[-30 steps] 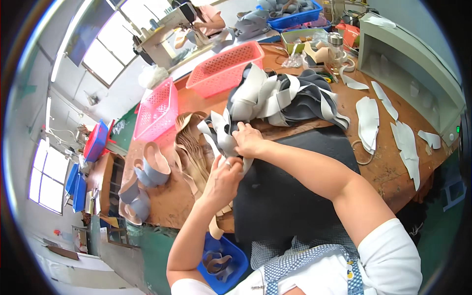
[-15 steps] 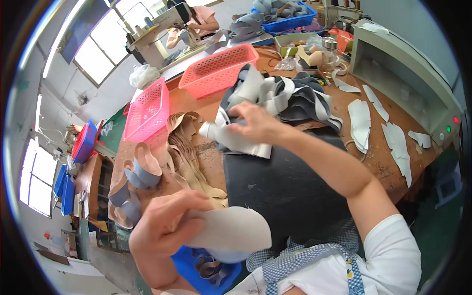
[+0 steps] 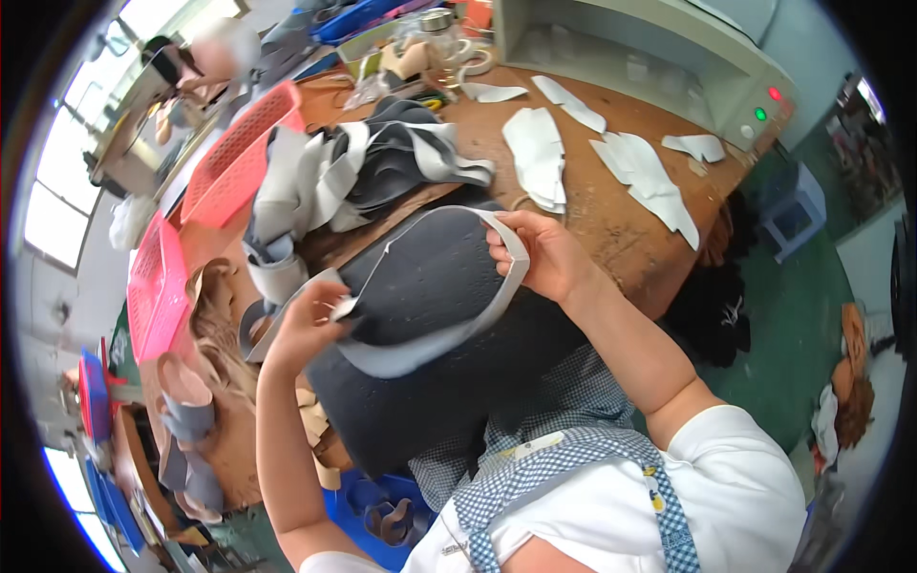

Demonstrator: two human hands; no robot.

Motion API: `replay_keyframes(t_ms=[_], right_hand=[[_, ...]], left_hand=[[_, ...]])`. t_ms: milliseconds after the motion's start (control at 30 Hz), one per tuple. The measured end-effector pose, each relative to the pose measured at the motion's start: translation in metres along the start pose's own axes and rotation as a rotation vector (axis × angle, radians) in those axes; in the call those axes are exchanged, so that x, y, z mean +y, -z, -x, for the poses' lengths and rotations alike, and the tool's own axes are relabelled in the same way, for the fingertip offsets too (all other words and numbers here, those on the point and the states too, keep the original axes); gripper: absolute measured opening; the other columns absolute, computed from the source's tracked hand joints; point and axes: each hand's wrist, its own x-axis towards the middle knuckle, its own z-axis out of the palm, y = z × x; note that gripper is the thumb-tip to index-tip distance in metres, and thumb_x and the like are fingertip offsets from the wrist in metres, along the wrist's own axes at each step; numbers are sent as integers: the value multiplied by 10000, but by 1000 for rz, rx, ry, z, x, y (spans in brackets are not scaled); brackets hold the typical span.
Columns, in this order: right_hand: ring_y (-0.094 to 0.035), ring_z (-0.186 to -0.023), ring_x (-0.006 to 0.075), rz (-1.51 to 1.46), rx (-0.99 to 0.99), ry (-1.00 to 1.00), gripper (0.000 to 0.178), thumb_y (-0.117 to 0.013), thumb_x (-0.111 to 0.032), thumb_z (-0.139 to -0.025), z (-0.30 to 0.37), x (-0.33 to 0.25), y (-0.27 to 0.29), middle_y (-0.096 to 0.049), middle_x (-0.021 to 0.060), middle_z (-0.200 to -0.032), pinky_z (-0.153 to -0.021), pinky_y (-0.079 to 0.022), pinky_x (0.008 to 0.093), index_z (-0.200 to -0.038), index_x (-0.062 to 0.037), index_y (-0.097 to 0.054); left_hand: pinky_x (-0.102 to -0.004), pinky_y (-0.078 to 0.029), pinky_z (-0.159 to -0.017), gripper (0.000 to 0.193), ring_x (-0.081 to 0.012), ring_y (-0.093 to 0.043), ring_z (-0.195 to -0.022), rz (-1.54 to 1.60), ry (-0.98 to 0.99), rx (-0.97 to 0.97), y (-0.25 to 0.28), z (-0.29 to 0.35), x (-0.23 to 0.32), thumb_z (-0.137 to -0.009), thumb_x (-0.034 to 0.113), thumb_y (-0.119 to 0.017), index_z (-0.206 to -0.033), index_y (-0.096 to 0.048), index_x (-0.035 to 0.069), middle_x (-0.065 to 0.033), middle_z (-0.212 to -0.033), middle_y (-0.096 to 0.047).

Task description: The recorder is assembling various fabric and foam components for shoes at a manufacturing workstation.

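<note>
A long pale grey-white strip (image 3: 420, 355) of leather-like material hangs in a wide loop between my two hands, above a black mat (image 3: 382, 415). My left hand (image 3: 310, 320) pinches one part of it at the mat's left side; another pale strip piece trails beside that hand. At the upper right of the loop, my right hand (image 3: 540, 256) has its fingers closed around the strip's edge. The strip's lower curve is blurred. A pile of grey and white strips (image 3: 334, 177) lies just beyond the mat.
Flat white cut pieces (image 3: 537, 158) lie on the brown table (image 3: 611, 248) to the right, before a grey cabinet (image 3: 650, 72). Pink baskets (image 3: 158, 286) and beige strips (image 3: 218, 315) are at the left. A blue bin (image 3: 353, 530) sits below the table edge. Another person (image 3: 215, 62) is far left.
My right hand has left the strip pile and come nearer, now gripping the strip. My left hand has moved forward over the mat. The view has turned right.
</note>
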Motion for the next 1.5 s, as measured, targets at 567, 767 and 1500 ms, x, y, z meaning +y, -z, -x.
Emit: replay_keyframes(t_ms=[567,767,1500], right_hand=[[-602,-1148,234,-92,-241,-92,300,-556,-131,-968,30,97,34,-646,138,-1181,-1039,-452,369,-1232,12,-571],[-529,-1271,213,805,-42,221,468,-576,-7,-931,82,49,50,-503,146,-1362,-985,-499,328,-1380,9,-447],[-646,-689,258,1072,993,445,287,-708,-107,-775,-146,-247,200,-674,141,-851,-582,-536,397,-1016,46,-673]], left_hand=[[-261,-505,-694,251,-124,-634,-732,-155,-93,324,12,-132,6,-873,174,-716,-1032,-707,-19,-69,-845,-704],[-436,-401,-1033,512,-378,-485,-1247,-791,-276,527,-29,-98,16,-765,43,-680,-1263,-559,44,-192,-1293,-538],[-395,-513,-665,255,-252,-600,-720,734,-1278,-80,-171,63,240,-960,214,-570,-1152,-605,49,-134,-894,-648]])
